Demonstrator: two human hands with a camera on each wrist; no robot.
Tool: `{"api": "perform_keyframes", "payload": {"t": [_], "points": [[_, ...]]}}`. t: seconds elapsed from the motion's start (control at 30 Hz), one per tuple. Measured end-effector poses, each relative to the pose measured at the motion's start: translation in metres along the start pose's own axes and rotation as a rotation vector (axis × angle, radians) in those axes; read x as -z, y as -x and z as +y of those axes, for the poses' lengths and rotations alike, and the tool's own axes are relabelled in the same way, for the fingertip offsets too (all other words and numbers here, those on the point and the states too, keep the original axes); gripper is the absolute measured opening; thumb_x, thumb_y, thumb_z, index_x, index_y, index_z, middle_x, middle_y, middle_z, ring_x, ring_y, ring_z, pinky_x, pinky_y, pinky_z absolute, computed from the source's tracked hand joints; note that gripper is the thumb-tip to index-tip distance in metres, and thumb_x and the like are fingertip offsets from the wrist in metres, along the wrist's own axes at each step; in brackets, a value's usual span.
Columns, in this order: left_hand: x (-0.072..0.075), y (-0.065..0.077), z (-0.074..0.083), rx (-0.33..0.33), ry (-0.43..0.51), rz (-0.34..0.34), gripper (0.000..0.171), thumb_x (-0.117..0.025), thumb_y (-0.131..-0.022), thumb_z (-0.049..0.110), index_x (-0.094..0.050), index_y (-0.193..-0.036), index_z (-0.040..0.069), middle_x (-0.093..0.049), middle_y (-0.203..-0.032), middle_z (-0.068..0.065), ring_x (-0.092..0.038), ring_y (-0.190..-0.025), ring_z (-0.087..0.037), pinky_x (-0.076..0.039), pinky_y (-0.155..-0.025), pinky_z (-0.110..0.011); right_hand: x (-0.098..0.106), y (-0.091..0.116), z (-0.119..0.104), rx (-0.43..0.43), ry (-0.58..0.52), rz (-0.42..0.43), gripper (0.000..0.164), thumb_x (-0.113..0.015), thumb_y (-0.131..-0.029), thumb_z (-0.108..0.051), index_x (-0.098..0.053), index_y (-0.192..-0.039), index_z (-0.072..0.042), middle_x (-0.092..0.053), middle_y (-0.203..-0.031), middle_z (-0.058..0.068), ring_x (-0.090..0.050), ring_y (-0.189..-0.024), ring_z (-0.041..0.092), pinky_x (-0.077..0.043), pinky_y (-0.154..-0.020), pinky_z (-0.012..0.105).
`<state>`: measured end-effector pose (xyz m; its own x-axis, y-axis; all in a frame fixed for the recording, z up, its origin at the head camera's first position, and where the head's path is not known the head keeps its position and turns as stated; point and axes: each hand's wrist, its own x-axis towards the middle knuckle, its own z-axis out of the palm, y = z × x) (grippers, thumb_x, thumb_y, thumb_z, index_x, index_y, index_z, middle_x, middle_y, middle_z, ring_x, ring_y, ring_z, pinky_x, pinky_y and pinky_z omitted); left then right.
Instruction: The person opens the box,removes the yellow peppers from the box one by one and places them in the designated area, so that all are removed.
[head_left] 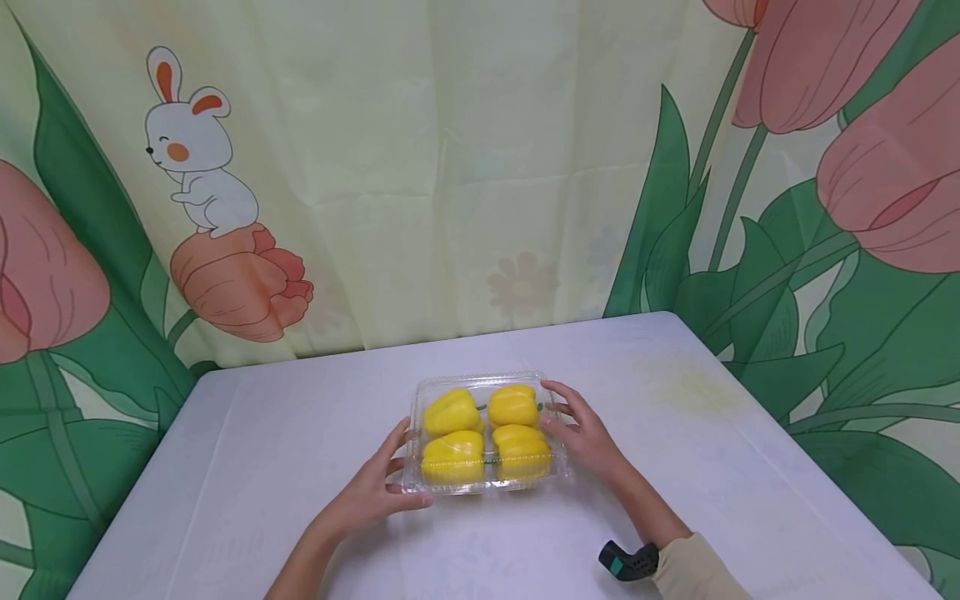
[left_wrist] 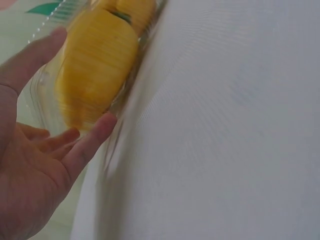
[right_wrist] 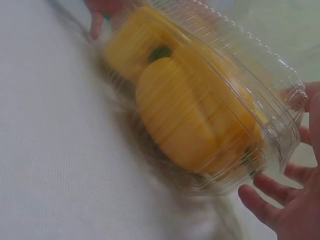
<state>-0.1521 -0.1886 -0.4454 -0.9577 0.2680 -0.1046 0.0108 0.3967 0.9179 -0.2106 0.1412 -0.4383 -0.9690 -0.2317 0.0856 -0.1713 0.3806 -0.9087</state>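
Observation:
A clear plastic clamshell box point(head_left: 487, 485) with its lid down stands on the white-covered table, holding several yellow bell peppers point(head_left: 453, 457) with green stems. At its left side is my left hand point(head_left: 367, 493), thumb along the front corner and the other fingers spread along the side. My right hand point(head_left: 588, 437) is at the opposite side, its fingertips right at the box's edge. The left wrist view shows spread fingertips beside a yellow pepper point(left_wrist: 100, 65) behind the plastic. In the right wrist view, the right hand's lower fingers point(right_wrist: 275, 192) reach out, spread, near the box's end.
White cloth covers the table point(head_left: 300, 433), which has a yellowish stain point(head_left: 693, 387) at the right. Behind it hangs a curtain point(head_left: 360, 167) printed with tulips and a rabbit. A black wrist device point(head_left: 630, 560) sits at the right sleeve point(head_left: 693, 571).

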Motion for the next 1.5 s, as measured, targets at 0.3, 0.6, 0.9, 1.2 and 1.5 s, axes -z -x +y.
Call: {"api": "perform_keyframes", "payload": {"t": [0.3,0.6,0.9,1.2,1.5], "points": [[0.0012,-0.0015,-0.0007,-0.005,0.065,-0.003,0.11,-0.087,-0.069,0.016,-0.015,-0.152,0.026,-0.019,-0.16,-0.011,-0.035,-0.138,-0.047,-0.052,-0.098,-0.048,-0.0016,-0.0011,0.0011,-0.006,0.028,0.008,0.055,-0.058,-0.096,-0.029,-0.036,-0.146,-0.028,-0.03,-0.157,0.0,-0.041,-0.137,0.034,-0.043,-0.107,0.055],[0.0016,-0.0021,0.0014,-0.008,0.12,-0.016,0.096,-0.085,-0.071,0.012,-0.024,-0.145,0.019,-0.016,-0.161,-0.013,-0.031,-0.139,-0.049,-0.047,-0.103,-0.052,-0.0028,-0.0017,-0.0008,-0.006,0.038,0.011,0.054,-0.057,-0.096,-0.028,-0.036,-0.146,-0.026,-0.029,-0.157,0.001,-0.041,-0.137,0.034,-0.043,-0.107,0.054],[0.0,-0.0032,0.0011,0.0,0.193,-0.02,0.08,-0.083,-0.072,0.007,-0.033,-0.135,0.009,-0.017,-0.16,-0.016,-0.034,-0.14,-0.044,-0.053,-0.099,-0.04,-0.0044,-0.002,-0.0017,-0.001,0.053,0.018,0.053,-0.057,-0.096,-0.029,-0.037,-0.145,-0.026,-0.029,-0.157,0.003,-0.041,-0.137,0.035,-0.043,-0.107,0.055],[-0.0007,-0.0019,-0.001,-0.032,0.197,-0.045,0.063,-0.082,-0.073,0.008,-0.04,-0.119,0.001,-0.018,-0.161,-0.015,-0.041,-0.135,-0.042,-0.056,-0.093,-0.031,-0.0043,-0.0021,-0.0019,0.007,0.052,0.01,0.052,-0.056,-0.097,-0.031,-0.037,-0.145,-0.026,-0.027,-0.158,0.006,-0.04,-0.137,0.037,-0.043,-0.106,0.056],[0.0004,-0.0015,0.001,-0.013,0.145,-0.029,0.049,-0.084,-0.073,0.012,-0.045,-0.102,0.004,-0.02,-0.161,-0.015,-0.042,-0.136,-0.044,-0.054,-0.096,-0.036,-0.0046,-0.0009,-0.0014,-0.003,0.042,0.012,0.051,-0.056,-0.097,-0.032,-0.037,-0.144,-0.028,-0.027,-0.157,0.005,-0.04,-0.137,0.037,-0.041,-0.107,0.057]]}}
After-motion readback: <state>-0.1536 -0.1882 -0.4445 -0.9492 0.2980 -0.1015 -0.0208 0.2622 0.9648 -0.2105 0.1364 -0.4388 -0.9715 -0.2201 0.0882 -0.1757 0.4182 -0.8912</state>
